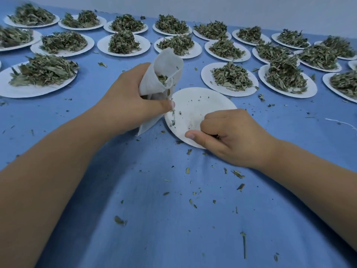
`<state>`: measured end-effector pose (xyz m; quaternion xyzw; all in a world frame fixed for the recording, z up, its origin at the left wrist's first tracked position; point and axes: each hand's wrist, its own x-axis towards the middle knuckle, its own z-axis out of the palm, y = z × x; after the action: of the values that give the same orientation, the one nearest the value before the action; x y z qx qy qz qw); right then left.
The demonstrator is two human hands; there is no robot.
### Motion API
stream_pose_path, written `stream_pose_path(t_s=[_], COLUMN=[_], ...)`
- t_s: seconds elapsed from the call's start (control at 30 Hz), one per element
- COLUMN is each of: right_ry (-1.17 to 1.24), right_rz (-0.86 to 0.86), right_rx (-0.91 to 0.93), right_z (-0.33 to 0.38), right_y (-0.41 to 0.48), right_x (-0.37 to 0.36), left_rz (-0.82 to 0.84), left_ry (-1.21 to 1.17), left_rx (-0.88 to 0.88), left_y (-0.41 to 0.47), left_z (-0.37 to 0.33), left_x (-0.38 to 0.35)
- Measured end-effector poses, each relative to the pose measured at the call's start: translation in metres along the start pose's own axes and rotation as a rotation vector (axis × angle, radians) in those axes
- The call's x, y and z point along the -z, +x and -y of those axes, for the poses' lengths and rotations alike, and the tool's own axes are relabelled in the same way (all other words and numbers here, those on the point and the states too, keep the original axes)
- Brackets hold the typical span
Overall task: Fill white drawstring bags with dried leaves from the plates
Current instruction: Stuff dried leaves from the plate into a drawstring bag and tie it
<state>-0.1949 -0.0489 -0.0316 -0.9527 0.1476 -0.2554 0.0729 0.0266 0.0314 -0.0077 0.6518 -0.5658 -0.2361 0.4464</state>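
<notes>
Grips white drawstring bag (164,66) in left hand (123,99), fingers and thumb wrapped round its middle. Holds it tilted, mouth uppermost and gaping, just beside the left rim of the near plate (199,105). Shows dried leaves (161,77) inside the mouth, drawstring loop hanging at the lip. Rests right hand (231,136) on that plate's near edge, fingers curled under, thumb stretched along the rim; cannot tell whether anything sits inside the curl. Carries only crumbs on that plate. Notes heaped plates (228,92) in rows beyond, fragments scattered over blue cloth (154,219).
</notes>
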Motion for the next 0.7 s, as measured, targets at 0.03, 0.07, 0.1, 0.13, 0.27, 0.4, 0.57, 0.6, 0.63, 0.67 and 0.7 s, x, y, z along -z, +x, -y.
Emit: stream_pose_path(t_s=[0.03, 0.07, 0.1, 0.13, 0.27, 0.4, 0.57, 0.6, 0.63, 0.67, 0.7], right_ry=[0.003, 0.021, 0.058, 0.111, 0.559, 1.437, 1.775, 1.752, 1.713, 1.663, 1.614], right_rz=[-0.021, -0.041, -0.060, -0.079, -0.313, -0.630, -0.770, -0.775, -0.775, -0.764, -0.745], right_rx=[-0.014, -0.042, -0.087, -0.147, -0.556, -0.896, -0.897, -0.894, -0.895, -0.899, -0.903], right_z=[0.001, 0.001, 0.001, 0.002, 0.013, 0.021, 0.036, 0.038, 0.040, 0.042, 0.043], right_y=[0.001, 0.001, 0.001, 0.003, 0.038, 0.084, 0.121, 0.125, 0.127, 0.129, 0.130], right_x=[-0.001, -0.001, -0.001, 0.001, 0.019, 0.033, 0.034, 0.035, 0.036, 0.038, 0.038], left_rz=[-0.006, -0.012, -0.018, -0.023, -0.073, -0.198, -0.228, -0.234, -0.243, -0.252, -0.263], left_ry=[0.007, 0.015, 0.027, 0.046, 0.171, 0.278, 0.329, 0.342, 0.353, 0.360, 0.360], left_rx=[-0.004, -0.007, -0.009, -0.011, -0.022, 0.003, 0.054, 0.059, 0.060, 0.059, 0.059], left_y=[0.000, 0.000, -0.001, -0.002, -0.003, -0.004, -0.010, -0.010, -0.010, -0.009, -0.009], left_z=[0.000, -0.001, -0.001, -0.002, -0.004, -0.010, -0.015, -0.015, -0.014, -0.014, -0.013], left_x=[-0.001, -0.001, -0.002, -0.002, -0.006, -0.011, -0.016, -0.016, -0.015, -0.014, -0.013])
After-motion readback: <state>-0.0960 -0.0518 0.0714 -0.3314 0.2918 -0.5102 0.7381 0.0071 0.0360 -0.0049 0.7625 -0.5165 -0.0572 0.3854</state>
